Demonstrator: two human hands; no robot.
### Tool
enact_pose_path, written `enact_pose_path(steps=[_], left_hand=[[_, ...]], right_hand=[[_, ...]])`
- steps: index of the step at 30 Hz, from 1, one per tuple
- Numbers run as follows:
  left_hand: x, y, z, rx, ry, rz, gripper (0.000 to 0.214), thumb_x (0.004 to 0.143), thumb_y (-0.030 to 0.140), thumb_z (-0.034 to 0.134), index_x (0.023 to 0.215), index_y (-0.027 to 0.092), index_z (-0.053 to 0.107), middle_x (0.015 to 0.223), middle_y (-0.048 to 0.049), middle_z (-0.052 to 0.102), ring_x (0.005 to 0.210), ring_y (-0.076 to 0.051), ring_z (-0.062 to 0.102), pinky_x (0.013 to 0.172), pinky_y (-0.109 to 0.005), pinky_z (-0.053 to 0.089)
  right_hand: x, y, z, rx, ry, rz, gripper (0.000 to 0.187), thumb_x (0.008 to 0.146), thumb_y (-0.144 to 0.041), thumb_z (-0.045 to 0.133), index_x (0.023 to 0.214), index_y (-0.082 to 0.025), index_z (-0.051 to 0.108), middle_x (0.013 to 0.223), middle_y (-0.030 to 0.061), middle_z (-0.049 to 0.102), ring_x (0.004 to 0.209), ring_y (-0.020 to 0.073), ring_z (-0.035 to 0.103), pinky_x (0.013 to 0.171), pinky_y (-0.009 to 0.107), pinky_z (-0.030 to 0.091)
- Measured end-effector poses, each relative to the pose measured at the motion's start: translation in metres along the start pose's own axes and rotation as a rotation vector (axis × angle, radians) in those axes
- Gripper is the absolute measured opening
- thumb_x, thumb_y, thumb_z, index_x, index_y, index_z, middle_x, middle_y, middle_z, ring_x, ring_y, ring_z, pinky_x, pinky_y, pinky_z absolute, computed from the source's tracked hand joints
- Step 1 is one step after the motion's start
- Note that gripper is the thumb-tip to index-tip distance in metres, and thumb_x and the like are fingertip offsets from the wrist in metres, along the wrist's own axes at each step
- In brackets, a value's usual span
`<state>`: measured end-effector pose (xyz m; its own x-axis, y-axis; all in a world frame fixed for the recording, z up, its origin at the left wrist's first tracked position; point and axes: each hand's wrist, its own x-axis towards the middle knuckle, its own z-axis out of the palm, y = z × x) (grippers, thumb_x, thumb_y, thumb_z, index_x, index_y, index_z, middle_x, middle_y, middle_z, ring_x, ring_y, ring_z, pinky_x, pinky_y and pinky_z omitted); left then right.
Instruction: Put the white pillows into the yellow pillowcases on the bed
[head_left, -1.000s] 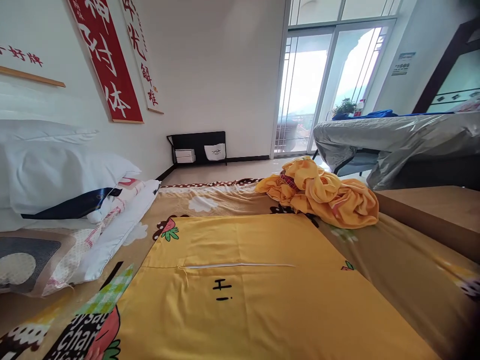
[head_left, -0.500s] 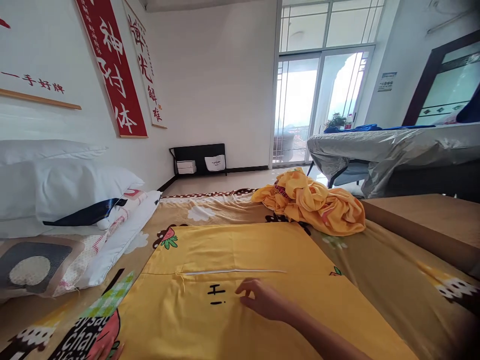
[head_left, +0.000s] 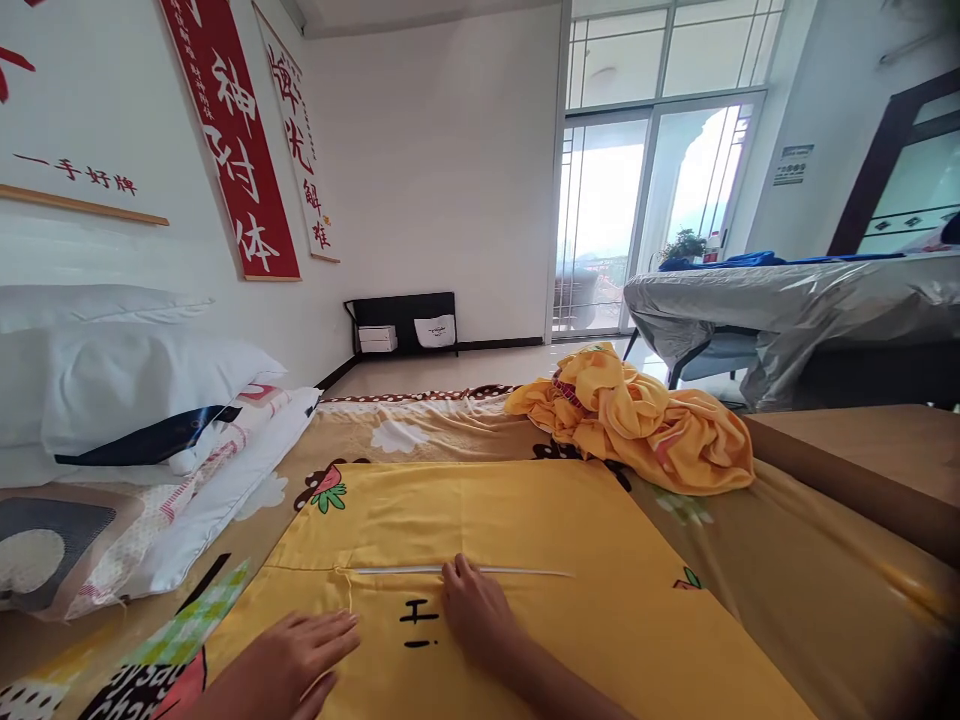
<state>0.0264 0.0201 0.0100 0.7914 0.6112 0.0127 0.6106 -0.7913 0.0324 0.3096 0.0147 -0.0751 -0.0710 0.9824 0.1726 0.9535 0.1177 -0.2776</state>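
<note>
A flat yellow pillowcase (head_left: 525,520) lies spread on the patterned bed sheet (head_left: 420,425), with a white zipper line (head_left: 510,571) across its middle. My right hand (head_left: 475,615) rests on the pillowcase, its fingertips touching the zipper line near its middle, fingers close together and curled slightly. My left hand (head_left: 289,655) lies flat and open on the pillowcase's left part, fingers stretched toward the zipper's left end. Neither hand holds anything that I can see.
A crumpled yellow cloth (head_left: 637,415) lies at the far right of the bed. White pillows (head_left: 127,385) and patterned cushions (head_left: 67,545) are stacked at the left by the wall. A wooden ledge (head_left: 862,455) runs along the right. A covered table (head_left: 787,300) stands beyond.
Both hands came into view from below. My right hand moved forward and left onto the zipper line, and my left hand slid onto the pillowcase's left part. The view tilted down slightly.
</note>
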Motion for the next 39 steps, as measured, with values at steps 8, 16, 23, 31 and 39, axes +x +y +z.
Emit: enact_pose_path(steps=[8,16,23,31,39], left_hand=[[0.211,0.043,0.034,-0.134,-0.388,0.091,0.084,0.079,0.032,0.056,0.151,0.021,0.015,0.157,-0.0111,0.003,0.145,-0.03,0.006,0.113,-0.058,0.012],[0.215,0.001,0.064,-0.485,-0.384,0.14,0.065,0.086,0.049,0.049,0.146,0.035,0.028,0.158,-0.0007,0.009,0.145,-0.027,0.005,0.115,-0.052,0.004],[0.207,0.015,0.079,-0.411,-0.021,0.077,0.047,0.085,0.051,0.055,0.128,0.032,0.057,0.148,-0.0034,0.04,0.137,-0.025,0.036,0.113,-0.042,0.023],[0.247,0.011,0.06,-0.315,-0.102,-0.243,0.089,0.069,0.059,0.062,0.146,0.027,0.029,0.155,-0.0078,0.023,0.143,-0.028,0.021,0.112,-0.053,0.019],[0.27,0.002,0.063,-0.274,-0.039,-0.322,0.09,0.066,0.068,0.058,0.141,0.022,0.04,0.153,-0.0087,0.03,0.142,-0.028,0.025,0.112,-0.05,0.021]], right_hand=[[-0.007,0.016,-0.015,0.169,-0.045,-0.033,0.028,0.08,-0.017,0.05,0.107,-0.019,0.058,0.11,0.0077,0.063,0.095,0.0213,0.062,0.076,0.027,0.045],[-0.004,0.014,-0.018,0.123,-0.09,0.071,0.031,0.077,-0.014,0.049,0.105,-0.018,0.062,0.106,0.0098,0.064,0.096,0.0238,0.063,0.077,0.031,0.046],[-0.013,0.007,-0.018,0.106,-0.083,0.05,0.028,0.079,-0.01,0.045,0.099,-0.018,0.062,0.106,0.0086,0.067,0.094,0.0225,0.065,0.073,0.029,0.044],[-0.018,-0.003,-0.023,0.051,-0.135,0.033,0.023,0.085,-0.016,0.043,0.095,-0.018,0.064,0.093,0.0101,0.07,0.086,0.0261,0.067,0.068,0.031,0.044],[-0.018,-0.008,-0.019,0.052,-0.236,-0.013,0.032,0.089,-0.032,0.044,0.086,-0.016,0.071,0.088,0.0158,0.072,0.085,0.0302,0.068,0.071,0.035,0.046]])
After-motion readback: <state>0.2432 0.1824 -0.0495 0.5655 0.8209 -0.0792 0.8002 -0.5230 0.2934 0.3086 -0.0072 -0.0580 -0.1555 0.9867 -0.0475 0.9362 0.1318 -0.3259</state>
